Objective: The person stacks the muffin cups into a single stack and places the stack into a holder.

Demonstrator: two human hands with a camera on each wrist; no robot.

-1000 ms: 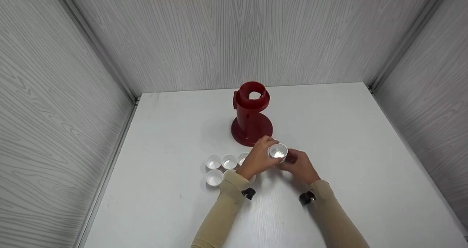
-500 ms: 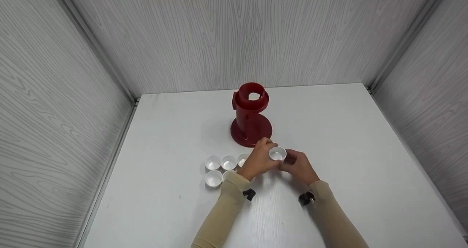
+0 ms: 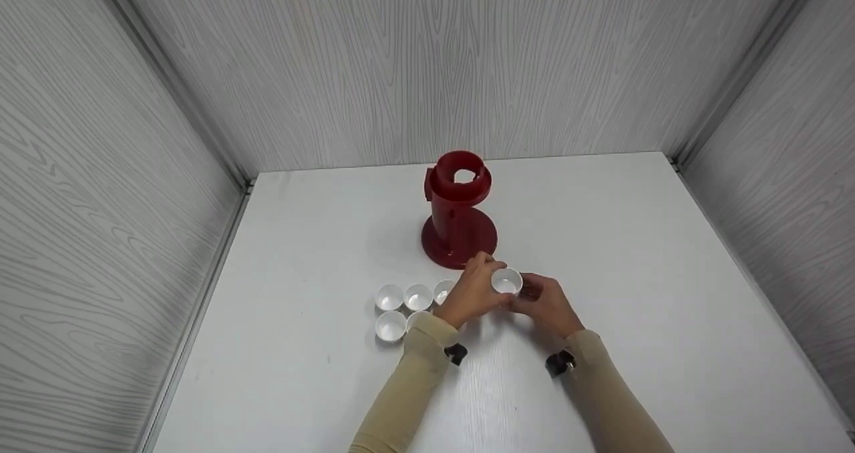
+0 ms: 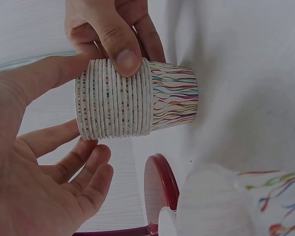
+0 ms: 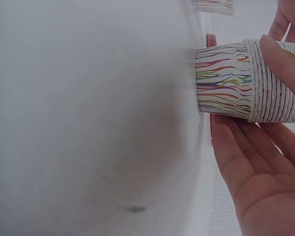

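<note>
Cup stack [image 4: 174,96], mid-frame in the left wrist view, looked light and crushable (ridged rims [image 4: 113,105] seemed safest), pinched by left hand [image 3: 472,294] and right hand [image 3: 551,307].

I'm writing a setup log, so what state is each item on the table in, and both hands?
Stack of nested paper cups: upright, mouths up; top cup empty; cannot tell whether it touches the table.
Loose cups: mouths up, in rows, visible insides empty; some partly hidden.
Red stand: upright, top ring empty.
Left hand: holding the stack.
Right hand: holding the stack too.
</note>
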